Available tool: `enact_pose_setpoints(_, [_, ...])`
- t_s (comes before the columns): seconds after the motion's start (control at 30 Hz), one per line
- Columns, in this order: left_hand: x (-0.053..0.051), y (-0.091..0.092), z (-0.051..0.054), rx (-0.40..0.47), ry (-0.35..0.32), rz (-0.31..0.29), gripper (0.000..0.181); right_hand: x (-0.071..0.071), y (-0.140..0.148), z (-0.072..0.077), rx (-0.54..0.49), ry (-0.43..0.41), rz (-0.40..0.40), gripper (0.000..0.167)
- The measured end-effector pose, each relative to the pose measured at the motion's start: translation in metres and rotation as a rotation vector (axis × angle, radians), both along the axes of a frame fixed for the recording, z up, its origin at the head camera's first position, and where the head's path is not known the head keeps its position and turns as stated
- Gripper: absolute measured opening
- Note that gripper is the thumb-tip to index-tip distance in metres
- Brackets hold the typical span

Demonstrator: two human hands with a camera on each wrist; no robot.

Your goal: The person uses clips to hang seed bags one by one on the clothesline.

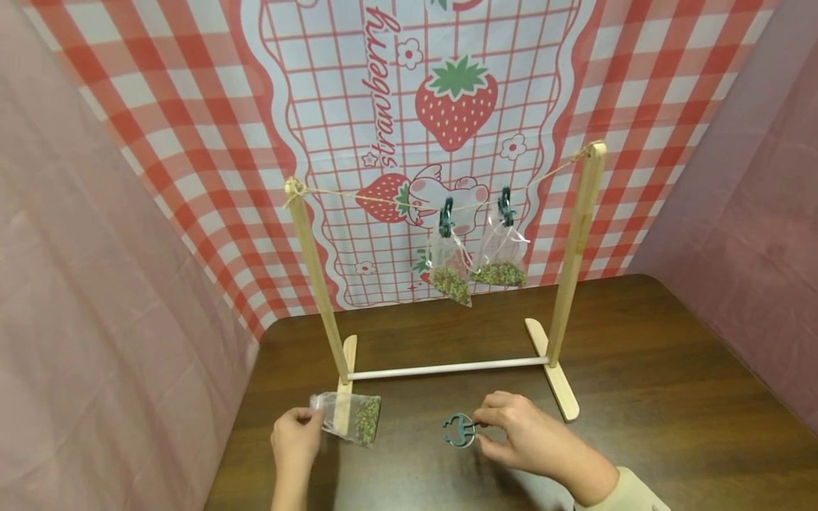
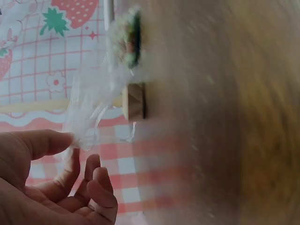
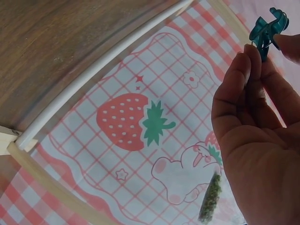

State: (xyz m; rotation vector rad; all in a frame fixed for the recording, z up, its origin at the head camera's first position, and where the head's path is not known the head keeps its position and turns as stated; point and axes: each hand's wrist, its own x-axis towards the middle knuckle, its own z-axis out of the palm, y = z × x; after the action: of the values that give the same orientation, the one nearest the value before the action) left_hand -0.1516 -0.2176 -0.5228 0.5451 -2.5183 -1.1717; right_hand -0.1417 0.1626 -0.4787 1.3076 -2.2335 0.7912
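Note:
In the head view my left hand [image 1: 297, 436] pinches the top edge of a sheer drawstring pouch [image 1: 341, 415] between thumb and fingertip. Small green and reddish pieces [image 1: 368, 420] lie gathered at the pouch's far end. The left wrist view shows the thumb and index finger of that hand [image 2: 61, 178] on the gauzy fabric [image 2: 91, 101]. My right hand [image 1: 520, 433] holds a dark green spring clip [image 1: 459, 431] by its handle end, its curved prongs pointing left. Up close, the right wrist view has the clip [image 3: 268, 30] between thumb and fingers.
A wooden stand [image 1: 578, 248] with a white crossbar [image 1: 447, 368] stands behind my hands. From its string [image 1: 345, 192] hang two filled pouches, one left [image 1: 450, 280] and one right [image 1: 500, 270], each under a green clip [image 1: 507, 206]. Checkered strawberry cloth [image 1: 652, 92] covers the back.

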Motion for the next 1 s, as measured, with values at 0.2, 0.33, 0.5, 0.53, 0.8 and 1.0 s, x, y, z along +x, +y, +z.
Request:
enact_pose_setpoints(0.2, [0.001, 0.014, 0.013, -0.014, 0.103, -0.024, 0.009, -0.001, 0.001, 0.002, -0.020, 0.017, 0.001, 0.019])
enact_pose_setpoints(0.33, [0.001, 0.022, 0.021, -0.037, 0.158, -0.046, 0.006, -0.001, 0.002, 0.004, -0.028, 0.009, -0.007, 0.019])
enact_pose_setpoints(0.5, [0.002, 0.031, 0.031, -0.064, 0.205, -0.082, 0.005, -0.002, 0.003, 0.009, -0.041, 0.023, -0.003, 0.020])
enact_pose_setpoints(0.53, [0.002, 0.032, 0.033, -0.068, 0.210, -0.088, 0.005, -0.002, 0.002, 0.010, -0.043, 0.030, -0.002, 0.020])
enact_pose_setpoints(0.8, [0.003, 0.039, 0.049, -0.087, 0.222, -0.122, 0.007, -0.006, 0.006, 0.023, -0.044, 0.050, -0.033, 0.022])
enact_pose_setpoints(1.0, [0.001, 0.044, 0.062, -0.100, 0.259, -0.152, 0.008, -0.013, 0.008, 0.035, -0.076, 0.102, -0.022, 0.024])
